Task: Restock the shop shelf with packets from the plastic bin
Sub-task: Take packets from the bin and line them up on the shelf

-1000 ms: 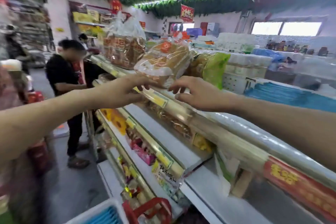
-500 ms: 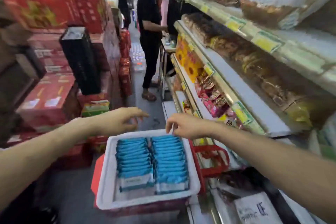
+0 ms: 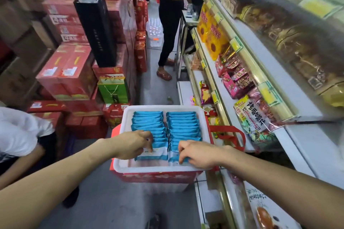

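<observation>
A person's left hand (image 3: 130,145) and right hand (image 3: 197,152) each pinch the nearest blue packets (image 3: 149,122) at the near edge of the white plastic bin (image 3: 158,169), one hand to a row. Both rows run straight away from the person, the packets standing on edge. The shop shelf (image 3: 297,135) lies to the right, nearer the right hand, so the lift likely swings that way.
</observation>
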Demonstrator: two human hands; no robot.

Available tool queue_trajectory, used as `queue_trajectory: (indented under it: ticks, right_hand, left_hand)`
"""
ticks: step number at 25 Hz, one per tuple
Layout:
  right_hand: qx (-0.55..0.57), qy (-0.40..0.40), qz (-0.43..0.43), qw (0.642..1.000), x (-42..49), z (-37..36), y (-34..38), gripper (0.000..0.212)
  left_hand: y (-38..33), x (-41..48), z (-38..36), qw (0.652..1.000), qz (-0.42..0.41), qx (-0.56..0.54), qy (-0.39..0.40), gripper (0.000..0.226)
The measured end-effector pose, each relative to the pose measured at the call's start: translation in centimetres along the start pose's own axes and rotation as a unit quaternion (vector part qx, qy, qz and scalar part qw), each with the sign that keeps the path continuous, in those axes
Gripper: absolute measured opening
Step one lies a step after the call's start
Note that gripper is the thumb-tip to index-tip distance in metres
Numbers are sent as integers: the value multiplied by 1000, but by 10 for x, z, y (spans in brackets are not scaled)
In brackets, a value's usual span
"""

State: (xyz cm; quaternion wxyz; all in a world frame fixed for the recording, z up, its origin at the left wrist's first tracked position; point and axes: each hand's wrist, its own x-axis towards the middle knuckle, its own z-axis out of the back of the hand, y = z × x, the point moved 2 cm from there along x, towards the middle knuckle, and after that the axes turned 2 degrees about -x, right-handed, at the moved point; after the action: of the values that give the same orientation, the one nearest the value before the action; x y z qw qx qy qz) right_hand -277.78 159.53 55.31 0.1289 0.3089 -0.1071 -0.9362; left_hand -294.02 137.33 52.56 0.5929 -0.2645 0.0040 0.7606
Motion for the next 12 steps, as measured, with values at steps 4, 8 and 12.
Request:
queue_trajectory:
  ticks: [4, 8, 12]
  right_hand:
    - [-10, 81, -24, 996, 10, -9, -3, 53]
    - [29, 98, -37, 994, 16, -4, 3, 50]
    - [76, -1, -41, 996, -8, 51, 4, 35]
  left_hand:
    - [-3, 3, -5, 1000, 13, -16, 2, 42]
    - [-6, 7, -21, 997, 1, -49, 61, 34]
    - [-5, 11, -26, 997, 14, -70, 39, 44]
